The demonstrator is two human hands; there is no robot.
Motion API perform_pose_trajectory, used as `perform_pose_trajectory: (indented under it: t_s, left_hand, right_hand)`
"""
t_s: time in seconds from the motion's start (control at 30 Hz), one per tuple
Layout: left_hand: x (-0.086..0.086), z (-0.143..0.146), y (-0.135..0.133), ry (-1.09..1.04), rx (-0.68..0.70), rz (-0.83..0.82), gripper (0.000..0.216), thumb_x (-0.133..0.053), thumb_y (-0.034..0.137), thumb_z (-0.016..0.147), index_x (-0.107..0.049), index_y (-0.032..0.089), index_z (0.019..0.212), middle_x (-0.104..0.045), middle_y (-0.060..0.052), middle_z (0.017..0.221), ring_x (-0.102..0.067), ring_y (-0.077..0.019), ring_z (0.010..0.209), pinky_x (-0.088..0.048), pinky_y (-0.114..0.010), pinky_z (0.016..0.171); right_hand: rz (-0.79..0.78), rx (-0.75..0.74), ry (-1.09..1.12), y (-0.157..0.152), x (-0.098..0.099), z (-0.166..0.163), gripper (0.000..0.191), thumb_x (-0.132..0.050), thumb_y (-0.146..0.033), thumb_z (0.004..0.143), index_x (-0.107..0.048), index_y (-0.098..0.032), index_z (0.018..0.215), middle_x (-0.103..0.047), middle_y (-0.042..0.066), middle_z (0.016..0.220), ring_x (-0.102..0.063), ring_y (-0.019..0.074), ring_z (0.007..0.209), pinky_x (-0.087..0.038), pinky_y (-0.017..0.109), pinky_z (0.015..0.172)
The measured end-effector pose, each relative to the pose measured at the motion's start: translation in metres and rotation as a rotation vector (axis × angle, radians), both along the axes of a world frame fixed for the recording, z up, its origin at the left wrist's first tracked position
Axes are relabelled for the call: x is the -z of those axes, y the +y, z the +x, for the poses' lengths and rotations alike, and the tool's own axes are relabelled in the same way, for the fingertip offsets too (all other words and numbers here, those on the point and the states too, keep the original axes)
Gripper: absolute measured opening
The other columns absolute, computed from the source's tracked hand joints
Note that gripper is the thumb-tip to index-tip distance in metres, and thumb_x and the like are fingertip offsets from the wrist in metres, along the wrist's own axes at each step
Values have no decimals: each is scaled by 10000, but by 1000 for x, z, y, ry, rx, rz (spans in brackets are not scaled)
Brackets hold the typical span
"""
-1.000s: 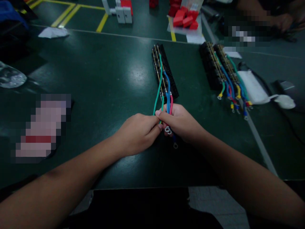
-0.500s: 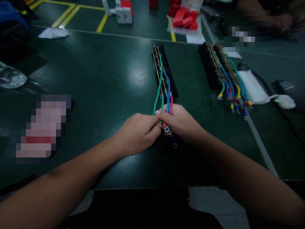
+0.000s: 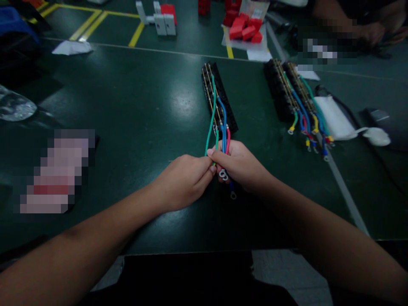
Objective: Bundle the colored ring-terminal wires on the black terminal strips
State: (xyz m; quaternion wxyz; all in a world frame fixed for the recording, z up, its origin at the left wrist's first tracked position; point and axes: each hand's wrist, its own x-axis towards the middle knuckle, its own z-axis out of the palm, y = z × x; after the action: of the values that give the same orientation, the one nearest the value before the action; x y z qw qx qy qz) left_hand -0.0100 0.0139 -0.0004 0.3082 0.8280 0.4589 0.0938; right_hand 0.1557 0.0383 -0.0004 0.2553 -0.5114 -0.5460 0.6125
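A black terminal strip (image 3: 227, 104) with brass-coloured rails lies in front of me, its wires running toward my body. My left hand (image 3: 189, 180) pinches the lower end of a green wire (image 3: 210, 127); its tip is hidden by my fingers. Around the blue wires (image 3: 224, 114) and a red wire (image 3: 228, 140) my right hand (image 3: 240, 161) is closed, its thumb touching my left fingers. Ring terminals (image 3: 223, 174) poke out below my right thumb, and one more ring terminal (image 3: 233, 195) hangs lower, on a dark blue sleeve.
Two similar wired terminal strips (image 3: 280, 95) lie to the right, beside a white pouch (image 3: 334, 117). Red blocks (image 3: 244, 29) rest on a plastic bag at the back, with grey parts (image 3: 165, 24) further left. Another person's hand (image 3: 372, 32) is at the upper right. A blurred-out flat item (image 3: 60, 170) lies left.
The view has shifted slightly. Both hands keep their hold on the wires, and the terminal strip lies as before.
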Motion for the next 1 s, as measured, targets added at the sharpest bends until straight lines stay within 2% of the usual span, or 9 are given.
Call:
perform_pose_trajectory:
  t_s: [0.23,0.6,0.77,1.0]
  left_hand:
    - [0,2,0,-120,-101,32,326,-451,285,964,-618,166,710,-509,31,577,-464,-102,527,-279,-282,582]
    - [2,0,-1,-177,-159,101,295,-564,257,897,-548,170,615,-503,52,519,-430,-73,475,-270,-249,535]
    - [5,2,-2,-100,-85,165,280,-489,253,962,-588,171,714,-524,35,548,-464,-96,478,-284,-264,536]
    - [7,1,-4,101,-3,236,302,-373,263,1016,-634,153,909,-692,-59,713,-608,-189,586,-367,-315,581]
  right_hand:
    - [25,11,0,0,2,1,305,-575,-176,980,-525,-178,680,-530,-51,499,-511,78,400,-410,171,375]
    - [35,-3,-3,0,4,2,274,-583,-206,971,-535,-180,703,-537,-50,514,-514,83,403,-420,179,371]
    - [53,-7,-13,0,6,3,288,-570,-207,974,-522,-184,691,-534,-46,523,-520,85,416,-420,183,385]
    - [34,-16,-18,-1,3,3,297,-560,-220,990,-520,-185,699,-527,-43,518,-510,85,408,-413,187,392]
